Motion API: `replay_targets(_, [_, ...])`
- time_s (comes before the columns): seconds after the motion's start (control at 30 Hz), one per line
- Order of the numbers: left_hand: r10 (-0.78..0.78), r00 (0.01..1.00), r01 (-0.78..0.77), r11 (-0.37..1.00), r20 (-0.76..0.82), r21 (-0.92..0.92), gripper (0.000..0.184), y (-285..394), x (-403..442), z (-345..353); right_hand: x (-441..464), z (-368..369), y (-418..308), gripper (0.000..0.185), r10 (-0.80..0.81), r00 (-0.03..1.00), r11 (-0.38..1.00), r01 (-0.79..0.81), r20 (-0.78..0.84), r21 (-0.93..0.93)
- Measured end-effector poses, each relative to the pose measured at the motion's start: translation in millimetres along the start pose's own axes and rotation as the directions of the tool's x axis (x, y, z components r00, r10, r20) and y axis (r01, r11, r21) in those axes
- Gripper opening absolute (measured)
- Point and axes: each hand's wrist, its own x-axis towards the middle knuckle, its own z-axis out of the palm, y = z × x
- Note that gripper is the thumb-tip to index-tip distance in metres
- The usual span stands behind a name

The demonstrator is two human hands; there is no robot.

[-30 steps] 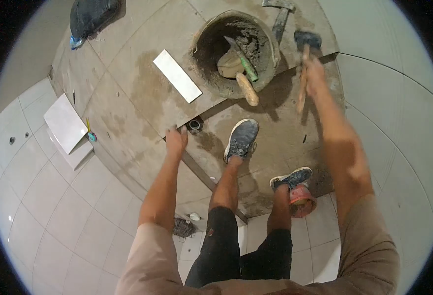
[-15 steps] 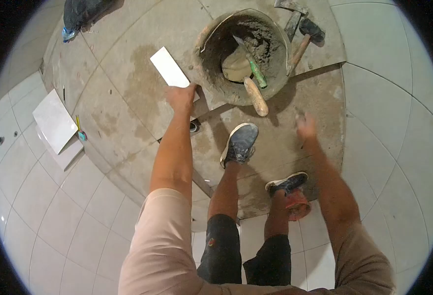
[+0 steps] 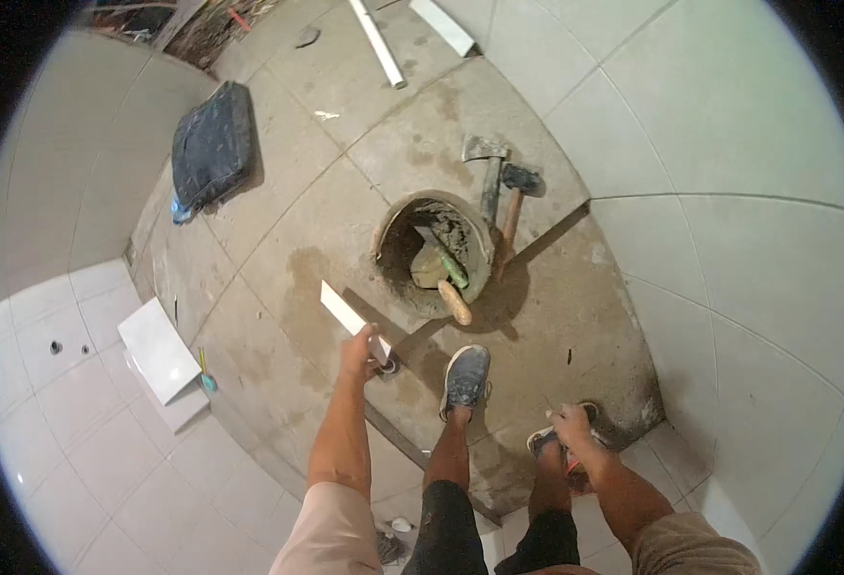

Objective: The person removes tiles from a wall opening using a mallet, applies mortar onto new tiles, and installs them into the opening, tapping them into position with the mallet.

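Note:
My left hand grips the lower end of a narrow white tile strip, which is lifted at an angle over the floor beside the round drain hole. My right hand hangs over my right shoe, near the red bucket; its fingers look curled, and whether anything is in them cannot be made out. A mortar bucket stands ahead, holding a green-handled trowel and a tool with a wooden handle. Right of it lie a hammer and a hatchet.
A dark bag lies at the upper left. White tiles and a tape measure are at the left. Two white strips lie at the top. A floor step edge runs beside the bucket.
My left hand has moved from the floor edge to the white strip, taken hold of it and raised it. My right hand has let go of the hammer and drawn back toward my right shoe.

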Motion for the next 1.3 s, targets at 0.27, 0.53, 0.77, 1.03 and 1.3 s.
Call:
replay_targets(0.27, [0.141, 0.975, -0.073, 0.933, -0.17, 0.351, 0.057, 3.3, 100.2, 17.4, -28.9, 35.5, 78.5, 0.031, 0.046, 0.941, 0.998, -0.026, -0.335, 0.063])
replay_targets(0.53, [0.48, 0.859, -0.185, 0.615, -0.179, 0.767, 0.071, -6.7, 155.3, 29.3, -42.1, -60.6, 106.6, 0.033, 0.015, 0.969, 0.988, -0.053, -0.249, -0.147])
replay_targets(0.77, [0.459, 0.878, -0.107, 0.465, -0.137, 0.879, 0.097, 79.4, 88.2, 46.7, 139.9, -224.4, -33.7, 0.038, -0.234, 0.944, 0.922, 0.14, -0.234, -0.36])
replay_targets(1.03, [0.534, 0.831, -0.176, -0.016, 0.157, 0.984, 0.112, 231.6, 116.5, 82.4, 470.8, -320.1, -335.7, 0.041, -0.468, 0.793, 0.864, 0.503, -0.39, -0.014])
replay_targets(1.3, [0.543, 0.827, -0.035, -0.214, 0.149, 0.976, 0.109, 213.3, 181.1, 120.7, 617.6, -308.4, -496.5, 0.046, -0.14, 0.936, 0.664, 0.331, -0.324, 0.67])
